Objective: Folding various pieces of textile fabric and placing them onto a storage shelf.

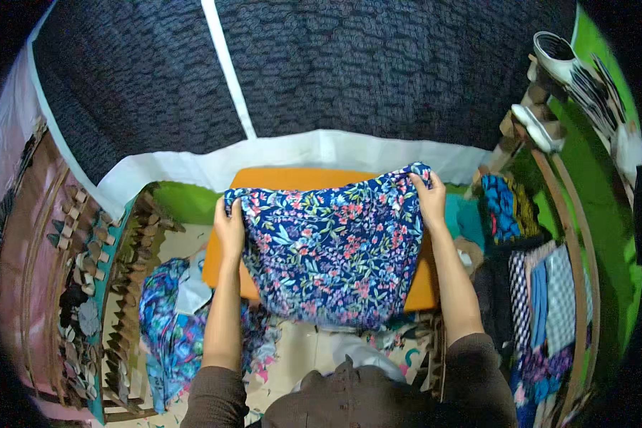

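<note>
A navy floral cloth [335, 250] with red, pink and green sprigs hangs stretched between my two hands. At its upper left corner my left hand [230, 227] is closed on the edge. My right hand [431, 202] pinches the upper right corner, held slightly higher than the left one. The top edge sags a little between them. Behind and below the cloth is an orange board or tabletop [307, 177], largely covered by it. Whether the cloth is a sewn garment or a loose piece, I cannot tell.
Bright patterned fabric [167, 299] is heaped at the left, by a wooden rack [132, 285]. Folded cloths [549, 292] hang or lie at the right beside a wooden rail [560, 192]. Scraps litter the tiled floor [296, 353]. A dark patterned curtain [378, 71] stands at the back.
</note>
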`<state>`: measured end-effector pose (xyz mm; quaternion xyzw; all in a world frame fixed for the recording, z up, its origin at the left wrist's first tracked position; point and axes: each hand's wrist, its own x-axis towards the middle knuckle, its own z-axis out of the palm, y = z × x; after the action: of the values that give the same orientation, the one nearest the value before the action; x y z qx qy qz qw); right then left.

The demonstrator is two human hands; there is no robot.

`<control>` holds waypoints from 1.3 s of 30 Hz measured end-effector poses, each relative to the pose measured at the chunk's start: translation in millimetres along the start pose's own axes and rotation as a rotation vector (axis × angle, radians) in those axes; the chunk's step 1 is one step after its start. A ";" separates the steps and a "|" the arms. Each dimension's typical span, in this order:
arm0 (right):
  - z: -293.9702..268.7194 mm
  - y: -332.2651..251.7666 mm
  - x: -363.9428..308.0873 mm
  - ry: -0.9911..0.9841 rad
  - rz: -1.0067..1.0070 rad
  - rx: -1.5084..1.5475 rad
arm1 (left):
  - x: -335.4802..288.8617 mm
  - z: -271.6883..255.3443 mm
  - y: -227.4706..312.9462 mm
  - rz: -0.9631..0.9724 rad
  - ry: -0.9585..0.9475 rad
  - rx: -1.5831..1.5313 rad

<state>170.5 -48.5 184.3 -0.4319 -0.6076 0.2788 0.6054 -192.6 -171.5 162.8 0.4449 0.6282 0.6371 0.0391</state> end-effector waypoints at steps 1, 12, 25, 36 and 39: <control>0.6 5.1 13.5 0.008 0.020 0.024 | 7.1 11.7 -2.7 0.011 0.024 0.069; 24.4 120.9 27.7 -0.359 0.355 -0.631 | 12.5 104.6 -76.4 -0.002 -0.087 0.652; -30.8 159.1 -165.8 -0.245 0.735 -0.371 | -177.4 41.0 -64.9 -0.351 -0.310 0.464; -1.9 63.5 -15.5 -0.467 0.957 0.653 | -37.9 25.9 -18.4 -0.923 -0.462 -0.567; -5.1 33.6 33.0 -0.310 0.727 0.661 | 11.7 32.1 3.2 -0.684 -0.397 -0.670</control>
<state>185.2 -5.2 172.3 -0.3544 -0.3802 0.7092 0.4763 -178.3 -140.5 165.6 0.2893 0.4797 0.6574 0.5039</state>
